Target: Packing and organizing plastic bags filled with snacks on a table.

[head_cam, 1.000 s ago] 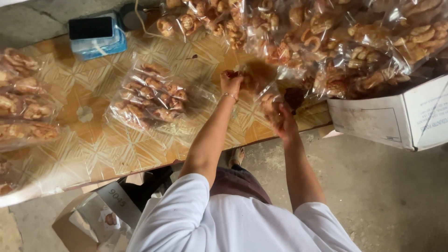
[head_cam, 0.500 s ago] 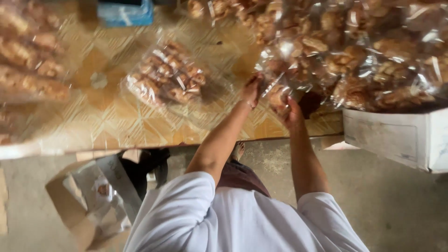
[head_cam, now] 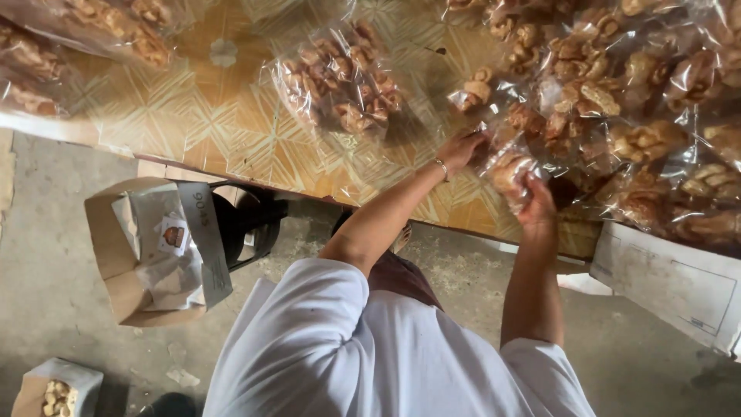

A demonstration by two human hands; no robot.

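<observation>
At the near edge of the table (head_cam: 231, 131), towards its right end, both hands meet on a small clear bag (head_cam: 505, 171) of golden-brown fried snacks; the right hand (head_cam: 538, 207) is closed about the bag's lower part from the near side, fingers wrapped into the film; the left hand (head_cam: 463, 147), a thin bracelet (head_cam: 441, 168) at its wrist, lies with bent fingers on the crinkled plastic at the bag's upper side, though whether it pinches the film or only rests there cannot be told. The bag sits at the foot of a heap of like bags (head_cam: 641, 100) piled over the right end of the table; a lone bag (head_cam: 340, 81) lies apart near the table's middle, and more bags (head_cam: 100, 23) lie at its far left. Below the table's near edge an open brown box (head_cam: 116, 286) stands on the floor; a white carton (head_cam: 671, 282) sits under the table's right end. By its look the bag is light and soft-sided; the film is slick and noisy, likely to slide against its neighbours; the pieces inside seem brittle and would crush under a hard squeeze. The safer hold is probably the gathered film at the bag's neck or a loose cupping beneath, not pressure on the contents.
</observation>
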